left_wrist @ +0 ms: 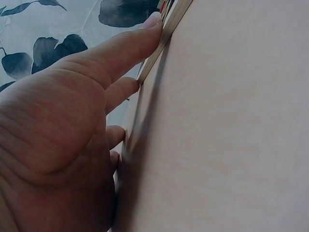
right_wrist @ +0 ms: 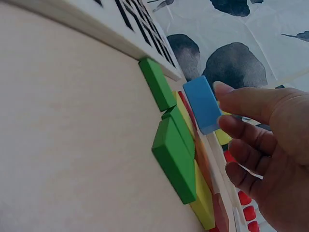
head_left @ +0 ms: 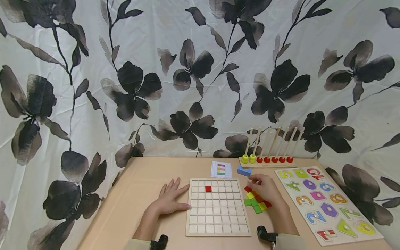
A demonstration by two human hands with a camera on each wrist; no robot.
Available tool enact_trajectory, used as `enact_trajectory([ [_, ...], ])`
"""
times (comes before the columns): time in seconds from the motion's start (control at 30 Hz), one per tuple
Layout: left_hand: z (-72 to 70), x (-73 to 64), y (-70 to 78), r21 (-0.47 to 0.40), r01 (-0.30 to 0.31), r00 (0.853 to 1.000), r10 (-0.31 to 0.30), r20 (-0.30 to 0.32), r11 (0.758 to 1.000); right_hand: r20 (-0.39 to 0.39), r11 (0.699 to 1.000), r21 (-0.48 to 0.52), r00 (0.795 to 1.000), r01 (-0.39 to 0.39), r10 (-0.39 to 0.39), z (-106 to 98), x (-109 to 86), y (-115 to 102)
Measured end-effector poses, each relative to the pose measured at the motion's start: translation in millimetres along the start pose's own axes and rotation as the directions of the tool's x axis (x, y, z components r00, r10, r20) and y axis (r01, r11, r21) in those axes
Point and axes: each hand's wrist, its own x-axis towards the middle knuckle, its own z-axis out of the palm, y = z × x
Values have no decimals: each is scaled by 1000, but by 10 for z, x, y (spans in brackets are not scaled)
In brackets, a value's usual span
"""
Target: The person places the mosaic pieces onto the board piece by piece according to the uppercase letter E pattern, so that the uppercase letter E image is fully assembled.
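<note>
A wooden grid board lies in front of me with one red tile in its upper part. With spread fingers, my left hand rests at the board's left edge; in the left wrist view thumb and index tips touch that edge. To the board's right is a loose group of red, orange, yellow and green tiles. Over the far end of this group hovers my right hand, fingers loosely bent. Its thumb and index tips come right at the edge of a blue block, with nothing visible between them.
A small card with a coloured grid pattern lies behind the board. Further right stands a peg counter with yellow and red beads. A number-and-shape puzzle board covers the table's right side. Floral cloth hangs behind the table.
</note>
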Motion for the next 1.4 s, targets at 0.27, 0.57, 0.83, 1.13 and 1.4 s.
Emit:
enact_trajectory([
  [0.27,-9,-10,5,8,-3,1000,3,-5,1000,71,999,-48,997,13,-9,67,9,31],
  [0.57,-17,7,22,18,-6,1000,6,-5,1000,70,998,-56,997,-8,12,93,15,33],
  [0.83,-25,4,24,14,1,1000,-1,1,1000,70,1000,10,997,-26,25,114,28,27],
  [1.13,-22,-9,26,2,6,1000,-6,-1,1000,-43,980,193,999,39,-31,69,54,-71],
  [1.4,-31,-10,31,4,2,1000,-2,-3,1000,-17,806,589,999,49,-47,103,73,-287],
])
